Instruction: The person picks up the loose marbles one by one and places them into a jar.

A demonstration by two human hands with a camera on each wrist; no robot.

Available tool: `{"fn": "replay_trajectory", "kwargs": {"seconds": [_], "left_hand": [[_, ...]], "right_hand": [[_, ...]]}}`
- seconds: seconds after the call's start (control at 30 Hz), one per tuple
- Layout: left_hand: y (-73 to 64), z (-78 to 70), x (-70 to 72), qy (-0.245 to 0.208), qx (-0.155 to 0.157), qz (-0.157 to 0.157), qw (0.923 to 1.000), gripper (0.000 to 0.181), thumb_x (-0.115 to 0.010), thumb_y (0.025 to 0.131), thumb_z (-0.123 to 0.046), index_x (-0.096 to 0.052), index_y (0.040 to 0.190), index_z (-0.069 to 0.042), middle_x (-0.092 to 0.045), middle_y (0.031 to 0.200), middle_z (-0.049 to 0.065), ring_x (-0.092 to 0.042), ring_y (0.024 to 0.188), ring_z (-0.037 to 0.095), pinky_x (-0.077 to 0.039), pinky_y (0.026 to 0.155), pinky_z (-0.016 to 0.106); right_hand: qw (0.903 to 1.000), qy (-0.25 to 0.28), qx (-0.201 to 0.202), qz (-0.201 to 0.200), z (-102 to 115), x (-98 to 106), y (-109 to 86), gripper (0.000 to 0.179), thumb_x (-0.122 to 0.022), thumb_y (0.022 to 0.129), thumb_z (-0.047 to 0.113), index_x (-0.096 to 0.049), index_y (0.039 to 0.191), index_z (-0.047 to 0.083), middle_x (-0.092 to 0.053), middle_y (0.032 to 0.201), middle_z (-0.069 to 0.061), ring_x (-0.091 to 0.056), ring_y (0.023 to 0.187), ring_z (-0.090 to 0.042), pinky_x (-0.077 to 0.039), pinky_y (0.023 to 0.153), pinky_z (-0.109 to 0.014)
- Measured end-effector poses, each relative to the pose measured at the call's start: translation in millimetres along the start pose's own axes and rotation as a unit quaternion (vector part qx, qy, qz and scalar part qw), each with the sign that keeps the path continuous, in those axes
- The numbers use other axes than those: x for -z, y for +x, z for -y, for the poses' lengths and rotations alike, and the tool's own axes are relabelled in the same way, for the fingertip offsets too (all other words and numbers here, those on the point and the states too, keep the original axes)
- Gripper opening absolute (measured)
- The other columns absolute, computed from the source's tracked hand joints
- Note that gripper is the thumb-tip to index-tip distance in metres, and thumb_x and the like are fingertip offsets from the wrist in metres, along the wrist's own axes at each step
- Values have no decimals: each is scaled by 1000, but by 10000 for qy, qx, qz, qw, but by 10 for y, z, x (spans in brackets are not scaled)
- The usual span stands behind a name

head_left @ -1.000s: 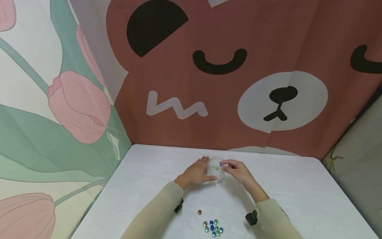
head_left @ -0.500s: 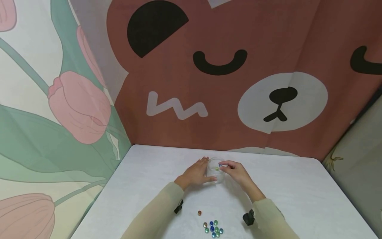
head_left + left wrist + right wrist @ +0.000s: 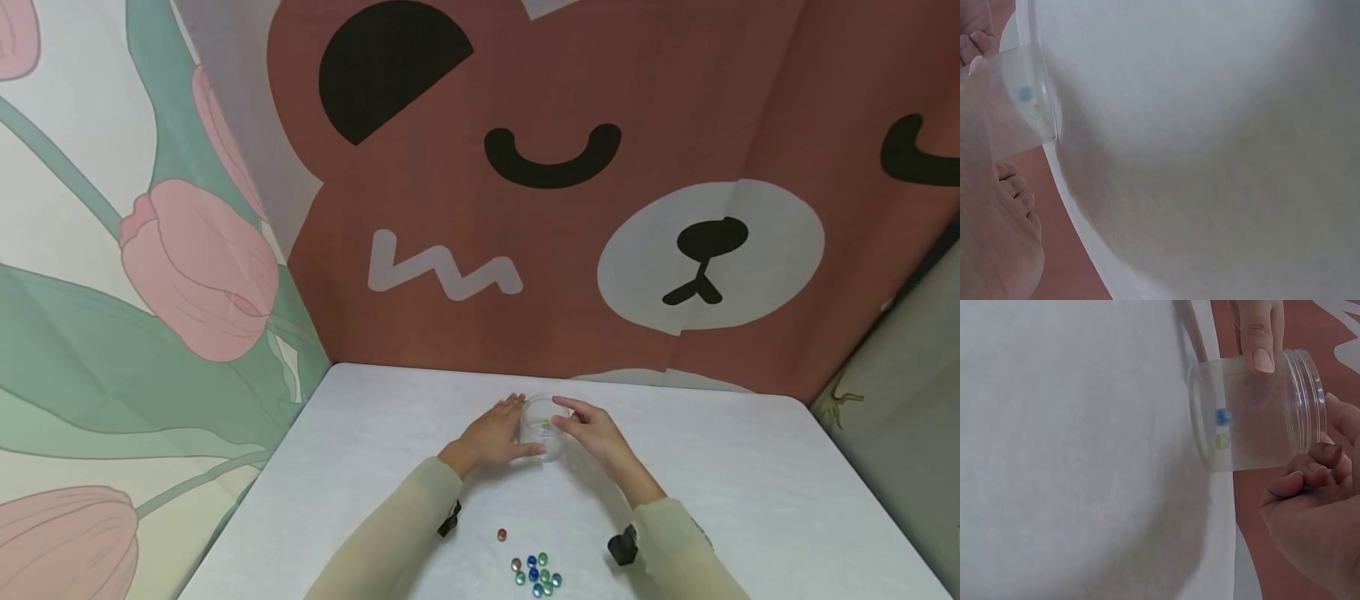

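While the left hand (image 3: pixel 492 433) cups the upright clear jar (image 3: pixel 1263 447), the right hand (image 3: pixel 597 435) stands at the jar's rim, thumb and index finger parted, grasping nothing. A blue marble (image 3: pixel 1223 417) and a yellow-green marble (image 3: pixel 1222 442) appear low inside the jar. On the jar's near side, a cluster of coloured marbles (image 3: pixel 533 574) lies on the white table (image 3: pixel 720 467), well apart from the jar.
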State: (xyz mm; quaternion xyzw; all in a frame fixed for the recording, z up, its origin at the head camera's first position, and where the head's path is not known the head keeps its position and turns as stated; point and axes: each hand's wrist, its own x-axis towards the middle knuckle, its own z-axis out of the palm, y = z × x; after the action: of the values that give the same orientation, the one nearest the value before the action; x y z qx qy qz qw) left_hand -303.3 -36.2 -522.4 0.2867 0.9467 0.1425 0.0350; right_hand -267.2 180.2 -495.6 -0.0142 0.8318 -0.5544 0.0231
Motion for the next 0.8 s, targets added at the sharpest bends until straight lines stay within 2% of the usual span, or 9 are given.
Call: {"fn": "replay_trajectory", "kwargs": {"seconds": [0.3,0.5,0.8], "left_hand": [[-5,-2,5,-32,-32,-19,10000,99,-56,91,-72,-29,159,-6,-28,166,9,-21,155,23,-21,127,38],[-6,-3,13,-63,-41,-36,10000,98,-56,91,-72,-29,159,-6,-29,166,10,-22,155,23,-21,127,38],[3,11,-5,-59,-27,15,10000,101,-52,90,-77,-29,160,-7,-28,166,8,-21,155,22,-19,127,36]], "right_hand": [[9999,99,-69,34,9,-8,-14,52,-75,93,31,-63,139,10,-47,82,0,-42,75,-16,-35,56,-24],[9998,102,-149,45,11,-13,-28,46,-74,94,26,-64,137,11,-47,82,-1,-43,76,-16,-36,57,-24],[9995,148,-112,269,-7,-11,-87,46,-74,94,27,-65,136,12,-50,84,-1,-46,77,-17,-39,60,-24]]}}
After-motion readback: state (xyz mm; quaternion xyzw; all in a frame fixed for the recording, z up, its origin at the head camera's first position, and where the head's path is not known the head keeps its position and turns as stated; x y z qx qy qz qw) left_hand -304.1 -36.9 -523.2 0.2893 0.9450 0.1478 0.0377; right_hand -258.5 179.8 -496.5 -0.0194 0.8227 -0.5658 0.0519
